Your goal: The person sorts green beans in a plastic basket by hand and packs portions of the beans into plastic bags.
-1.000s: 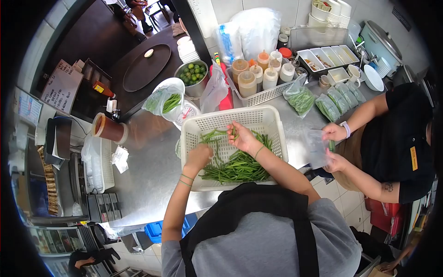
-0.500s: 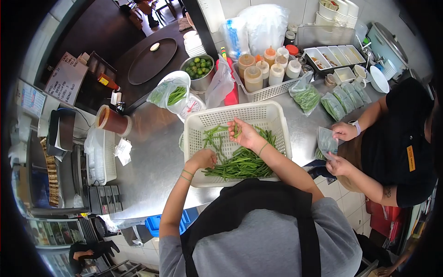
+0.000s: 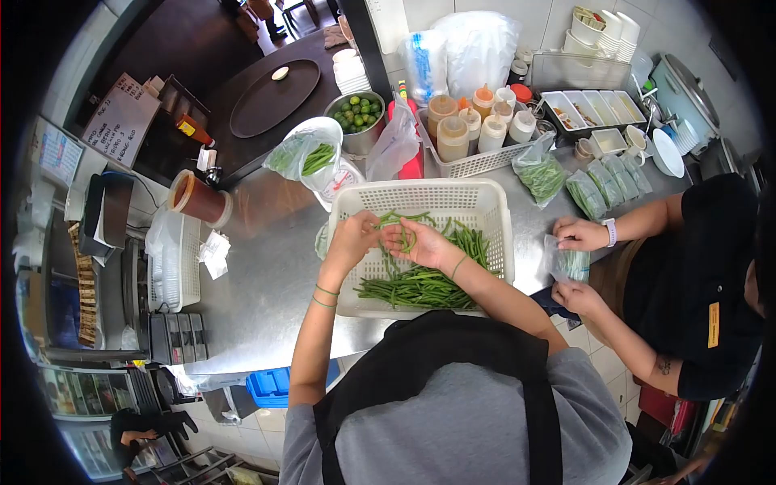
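Green beans (image 3: 420, 286) in a basket (image 3: 420, 191) below the fingers
The right hand (image 3: 426, 247) curls its fingers around bean pieces (image 3: 409, 240), seemingly to gather them; beside its fingertips, the left hand (image 3: 349, 242) bends its fingers, any pinch unclear.

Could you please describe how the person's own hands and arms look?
The left hand and right hand are ungloved. Two thin green bands circle the left wrist, one similar band the right. The grey sleeves leave the forearms bare.
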A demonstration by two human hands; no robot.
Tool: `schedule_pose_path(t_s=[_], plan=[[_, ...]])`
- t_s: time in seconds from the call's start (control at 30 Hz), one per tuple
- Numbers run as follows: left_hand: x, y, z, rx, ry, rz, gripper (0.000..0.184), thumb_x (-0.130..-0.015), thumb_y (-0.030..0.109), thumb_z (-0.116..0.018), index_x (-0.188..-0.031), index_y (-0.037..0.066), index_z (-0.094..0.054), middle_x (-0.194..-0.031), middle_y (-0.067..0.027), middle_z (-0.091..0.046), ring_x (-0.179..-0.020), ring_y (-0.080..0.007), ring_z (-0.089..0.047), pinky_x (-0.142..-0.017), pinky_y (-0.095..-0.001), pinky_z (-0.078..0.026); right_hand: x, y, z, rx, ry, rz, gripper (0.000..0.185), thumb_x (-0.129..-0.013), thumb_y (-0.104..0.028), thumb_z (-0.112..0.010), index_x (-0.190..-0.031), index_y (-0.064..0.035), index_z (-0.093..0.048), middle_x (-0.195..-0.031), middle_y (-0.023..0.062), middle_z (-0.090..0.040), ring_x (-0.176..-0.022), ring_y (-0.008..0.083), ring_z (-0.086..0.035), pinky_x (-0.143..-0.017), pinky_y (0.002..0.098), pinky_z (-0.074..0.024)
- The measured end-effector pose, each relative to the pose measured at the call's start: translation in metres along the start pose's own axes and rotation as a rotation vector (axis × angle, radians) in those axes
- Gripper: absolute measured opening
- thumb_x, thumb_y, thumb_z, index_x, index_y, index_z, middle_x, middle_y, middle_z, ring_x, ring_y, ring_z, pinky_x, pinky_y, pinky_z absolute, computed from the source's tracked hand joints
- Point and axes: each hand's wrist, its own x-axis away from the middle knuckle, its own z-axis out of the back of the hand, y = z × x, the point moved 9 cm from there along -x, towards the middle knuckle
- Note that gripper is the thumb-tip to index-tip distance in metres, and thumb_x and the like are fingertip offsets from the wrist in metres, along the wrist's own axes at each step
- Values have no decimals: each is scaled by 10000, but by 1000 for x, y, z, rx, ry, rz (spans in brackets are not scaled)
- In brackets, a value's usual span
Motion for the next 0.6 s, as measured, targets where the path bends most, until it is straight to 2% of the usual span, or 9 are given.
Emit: schedule_pose_path(t_s=[0.03,0.13,0.2,0.23,0.33,0.43,0.53,0.6], plan=[[-2,-9,1,-91,33,27,183,-772,83,-666,-916,-14,-611,-720,-114,-658,-665,-134,-661,-561,-262,-515,-4,-1,8,-29,-2,9,378,-967,-336,-399,-1043,-19,-589,-903,68,-619,-801,181,-595,-745,336,-483],[-11,-79,-43,-451,-153,225,240,-723,169,-686,-862,-16,-624,-700,-170,-650,-694,-321,-660,-631,-388,-529,-13,-5,29,-94,39,50,375,-960,-333,-418,-1026,-4,-586,-867,76,-602,-770,199,-578,-727,339,-485],[1,-84,-72,-603,-130,131,237,-707,196,-682,-830,-2,-640,-696,-183,-645,-709,-334,-657,-654,-418,-525,-10,-13,33,-98,137,99,393,-974,-333,-384,-1028,2,-583,-845,79,-592,-727,192,-566,-667,322,-482],[4,-85,-81,-680,-120,83,237,-699,209,-680,-814,5,-647,-694,-189,-643,-716,-340,-656,-665,-433,-523,-11,-14,33,-93,135,105,390,-973,-333,-387,-1029,-1,-584,-854,79,-593,-737,193,-568,-676,325,-482],[0,-89,-86,-622,-110,58,226,-704,222,-686,-769,7,-657,-699,-200,-644,-722,-320,-660,-682,-425,-521,-6,-15,33,-66,151,112,383,-972,-334,-392,-1031,-10,-587,-879,79,-599,-770,196,-577,-708,335,-479],[-4,-72,-59,-487,-205,187,232,-696,239,-710,-749,17,-669,-720,-207,-647,-739,-314,-659,-681,-416,-516,-5,-16,27,-9,173,105,380,-972,-337,-391,-1034,-19,-589,-903,78,-605,-812,197,-586,-744,348,-474],[-8,-33,-27,-219,-137,80,191,-697,223,-682,-719,35,-658,-598,-105,-628,-578,-273,-629,-560,-385,-490,-5,-7,25,25,146,68,379,-973,-340,-388,-1042,-25,-587,-925,74,-611,-846,196,-591,-771,355,-471],[-8,2,-4,-326,28,-10,146,-701,196,-683,-743,58,-659,-608,-92,-618,-571,-260,-618,-564,-381,-478,-9,3,17,30,86,14,382,-974,-340,-381,-1047,-25,-584,-929,70,-614,-856,196,-592,-776,357,-472]])
